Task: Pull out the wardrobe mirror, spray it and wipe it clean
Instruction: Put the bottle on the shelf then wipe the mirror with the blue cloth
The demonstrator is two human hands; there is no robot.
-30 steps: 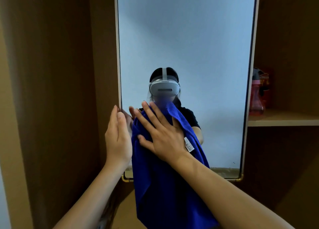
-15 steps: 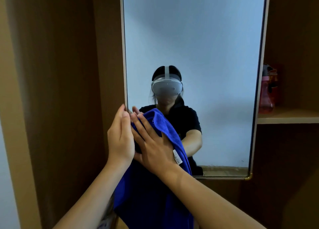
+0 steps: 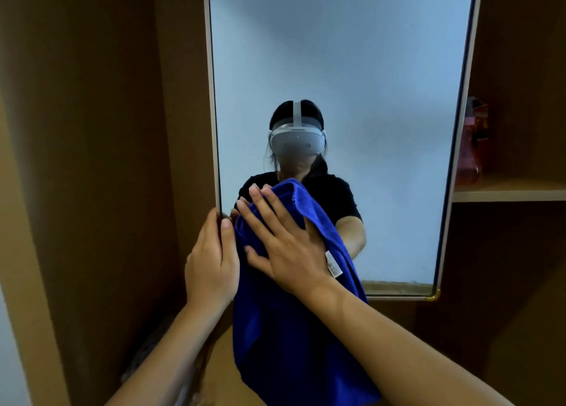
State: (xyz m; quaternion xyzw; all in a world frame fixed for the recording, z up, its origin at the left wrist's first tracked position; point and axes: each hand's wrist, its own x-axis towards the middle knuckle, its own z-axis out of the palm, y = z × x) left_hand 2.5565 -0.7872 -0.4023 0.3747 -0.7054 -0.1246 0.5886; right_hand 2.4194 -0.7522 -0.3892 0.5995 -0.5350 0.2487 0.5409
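Note:
The tall pulled-out wardrobe mirror (image 3: pixel 352 68) stands straight ahead in a thin pale frame and reflects a person wearing a headset. My left hand (image 3: pixel 211 261) grips the mirror's left edge low down, thumb on the front and fingers behind. My right hand (image 3: pixel 291 252) lies flat with spread fingers on a blue cloth (image 3: pixel 291 344) and presses it against the lower left of the glass. The cloth hangs well below the mirror's bottom edge and has a small white label.
A pink spray bottle (image 3: pixel 470 148) stands on a wooden shelf (image 3: pixel 514 192) to the right, partly hidden behind the mirror frame. Brown wardrobe panels (image 3: pixel 92 160) close in on the left and right.
My right hand slid the cloth down the glass, then back up a little and to the right. My left hand stayed on the mirror's left edge.

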